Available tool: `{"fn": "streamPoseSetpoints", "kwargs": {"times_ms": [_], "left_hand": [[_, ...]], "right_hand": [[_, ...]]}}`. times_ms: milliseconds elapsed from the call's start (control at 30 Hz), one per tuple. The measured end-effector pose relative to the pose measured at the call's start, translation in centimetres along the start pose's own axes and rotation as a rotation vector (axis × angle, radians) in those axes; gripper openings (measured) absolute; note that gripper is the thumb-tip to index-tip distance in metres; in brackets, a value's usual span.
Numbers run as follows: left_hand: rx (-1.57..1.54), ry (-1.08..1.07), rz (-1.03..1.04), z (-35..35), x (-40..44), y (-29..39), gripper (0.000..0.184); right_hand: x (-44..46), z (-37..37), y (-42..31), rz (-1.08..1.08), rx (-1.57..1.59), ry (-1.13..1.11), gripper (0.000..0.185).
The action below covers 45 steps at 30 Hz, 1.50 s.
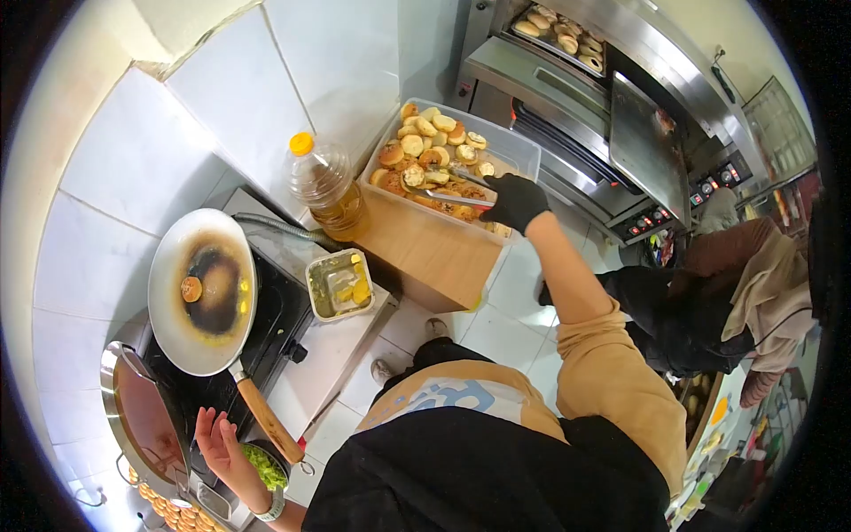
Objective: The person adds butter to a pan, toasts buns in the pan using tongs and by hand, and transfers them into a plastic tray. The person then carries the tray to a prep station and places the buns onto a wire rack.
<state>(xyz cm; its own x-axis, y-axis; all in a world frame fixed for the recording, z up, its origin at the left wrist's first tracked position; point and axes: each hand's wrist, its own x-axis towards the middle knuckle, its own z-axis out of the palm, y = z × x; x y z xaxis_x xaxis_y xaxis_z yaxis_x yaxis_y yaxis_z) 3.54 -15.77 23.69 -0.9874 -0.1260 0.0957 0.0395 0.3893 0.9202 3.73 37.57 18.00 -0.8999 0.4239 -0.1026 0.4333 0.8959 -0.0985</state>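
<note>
My right hand [517,202], in a black glove, is closed around metal tongs [461,200]. The tongs reach over a clear plastic bin [523,158] of small round toasted buns [427,127]. Their tips are at a pale bun half [413,175]; whether they pinch it I cannot tell. My left hand [222,450] is bare and raised with fingers apart, left of the wooden handle of a white frying pan [168,328]. One browned bun [191,289] lies in the pan, with dark residue and melting yellow bits around it.
An oil bottle [324,186] and a tub of yellow chunks [339,285] stand near the stove [275,306]. A large pot [146,399] and a bowl of chopped greens [263,465] are at lower left. An open oven [567,115] stands behind; another person [709,301] is at right.
</note>
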Motion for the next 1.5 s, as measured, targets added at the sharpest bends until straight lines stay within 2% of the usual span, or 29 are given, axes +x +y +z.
{"fn": "streamPoseSetpoints", "kwargs": {"times_ms": [100, 167, 333, 400, 433, 567, 667, 733, 767, 867, 1067, 1133, 1200, 1333, 1367, 1500], "left_hand": [[0.008, 0.021, -0.002, 0.6, 0.1, 0.3, 0.037], [0.007, 0.034, -0.04, 1.2, 0.1, 1.0, 0.036], [0.059, 0.116, -0.051, 2.1, 0.5, 1.4, 0.036], [0.048, 0.134, -0.054, 2.1, 0.5, 1.5, 0.035], [0.042, 0.138, -0.051, 2.2, 0.6, 1.5, 0.035], [-0.007, 0.151, -0.055, 2.8, 0.7, 1.6, 0.036], [-0.043, 0.131, -0.059, 3.0, 0.9, 1.6, 0.037], [-0.054, 0.132, -0.049, 3.1, 1.0, 1.7, 0.036], [-0.056, 0.138, -0.039, 3.3, 0.9, 1.8, 0.035], [-0.06, 0.149, -0.039, 3.1, 0.8, 1.7, 0.035], [-0.038, 0.171, -0.064, 3.2, 0.5, 2.0, 0.034], [-0.041, 0.171, -0.067, 3.0, 0.4, 1.9, 0.034], [-0.053, 0.163, -0.067, 2.9, 0.4, 1.6, 0.034], [-0.06, 0.161, -0.073, 3.0, 0.3, 1.9, 0.035], [-0.066, 0.156, -0.069, 2.9, 0.3, 1.9, 0.035], [-0.074, 0.147, -0.058, 2.7, 0.4, 1.7, 0.036]], "right_hand": [[1.3, 2.1, 0.1, 0.029, 0.018, -0.041, 0.053], [1.4, 2.9, 1.5, 0.013, -0.016, 0.007, 0.052], [0.2, -0.1, 7.5, 0.127, 0.005, 0.158, 0.055], [0.5, -2.0, 9.5, 0.206, -0.075, 0.004, 0.059], [0.4, -2.9, 9.6, 0.193, -0.109, -0.059, 0.068], [1.2, -0.7, 8.5, 0.052, 0.058, -0.066, 0.079], [1.4, 1.7, 4.2, -0.058, 0.06, -0.023, 0.061], [1.9, 1.9, 1.4, 0.021, 0.015, -0.126, 0.07], [2.1, 2.8, 0.8, 0.019, 0.007, -0.067, 0.065], [2.5, 3.3, 0.3, 0.039, -0.011, -0.107, 0.061], [1.6, -0.7, 5.3, 0.033, 0.011, 0.051, 0.056], [2.1, -2.2, 7.6, 0.124, -0.06, 0.074, 0.059], [3.6, -3.1, 9.7, 0.235, -0.144, -0.078, 0.059], [6.4, -1.6, 13.0, 0.366, -0.317, -0.187, 0.046], [6.6, -0.8, 13.1, 0.369, -0.341, -0.078, 0.036], [7.1, -1.8, 12.8, 0.363, -0.382, -0.125, 0.038]]}}
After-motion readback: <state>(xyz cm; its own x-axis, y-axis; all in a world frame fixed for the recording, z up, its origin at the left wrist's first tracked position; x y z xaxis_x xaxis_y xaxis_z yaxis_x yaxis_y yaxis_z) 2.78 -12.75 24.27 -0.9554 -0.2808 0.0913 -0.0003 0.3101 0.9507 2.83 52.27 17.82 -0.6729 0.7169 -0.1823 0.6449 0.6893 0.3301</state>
